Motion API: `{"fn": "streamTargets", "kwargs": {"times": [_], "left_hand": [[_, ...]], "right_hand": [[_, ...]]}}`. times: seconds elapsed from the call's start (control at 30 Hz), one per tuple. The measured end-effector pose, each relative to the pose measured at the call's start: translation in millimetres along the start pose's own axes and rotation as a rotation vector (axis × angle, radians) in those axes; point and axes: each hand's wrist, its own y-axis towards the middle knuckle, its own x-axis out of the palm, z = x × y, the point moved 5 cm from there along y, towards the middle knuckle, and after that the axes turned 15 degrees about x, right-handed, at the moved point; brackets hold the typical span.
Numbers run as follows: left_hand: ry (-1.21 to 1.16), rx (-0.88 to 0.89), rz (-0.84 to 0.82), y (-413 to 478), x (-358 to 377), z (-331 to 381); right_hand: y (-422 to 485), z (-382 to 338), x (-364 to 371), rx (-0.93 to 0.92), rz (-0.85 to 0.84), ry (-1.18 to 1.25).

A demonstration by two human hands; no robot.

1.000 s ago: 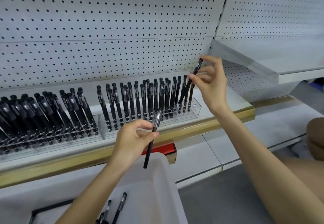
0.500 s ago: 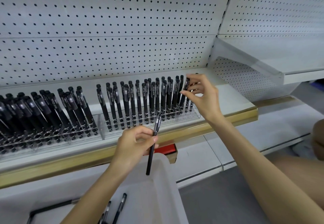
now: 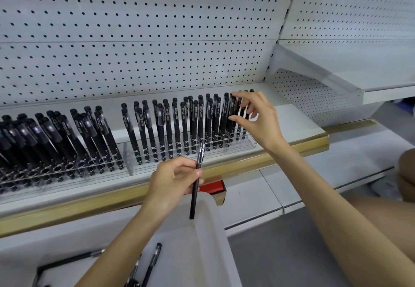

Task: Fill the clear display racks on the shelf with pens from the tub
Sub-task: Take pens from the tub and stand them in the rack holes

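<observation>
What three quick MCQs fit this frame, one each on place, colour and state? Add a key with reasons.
1. Where is the right hand?
A. at the right end of the right-hand rack
B. on the floor
C. flat on the pegboard

2. What colour is the shelf's front trim?
A. blue
B. gold
C. black

3. How is the pen in the left hand?
A. gripped, roughly upright, above the tub
B. lying flat in the tub
C. seated in a rack

Key:
1 A, its fingers are at the racked pens at that rack's right end.
2 B, the strip below the racks is gold.
3 A, fingers curl round its barrel and its lower end hangs over the tub.
</observation>
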Motion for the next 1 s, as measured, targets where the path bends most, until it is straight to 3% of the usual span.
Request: {"fn": "streamTargets", "kwargs": {"times": [0.27, 0.5, 0.63, 0.77, 0.87, 1.0], "left_hand": [[-0.081, 0.022, 0.006, -2, 8, 10], [-0.174, 0.072, -0.009, -7, 26, 21], [-0.159, 0.123, -0.006, -10, 31, 25], [-0.104, 0.174, -0.014, -11, 30, 26], [0.074, 0.262, -0.023, -8, 24, 29], [0.774, 0.564, -0.058, -4, 4, 45]], "right_hand": [[-20, -20, -19, 0.076, 0.016, 0.098], [-75, -47, 11, 0.295, -0.384, 0.346], [-86, -44, 13, 0.408, -0.330, 0.514], [-90, -49, 9, 0.405, -0.308, 0.564], [-82, -59, -5, 0.333, -0.278, 0.589], [-47, -52, -52, 0.279, 0.010, 0.606]]}}
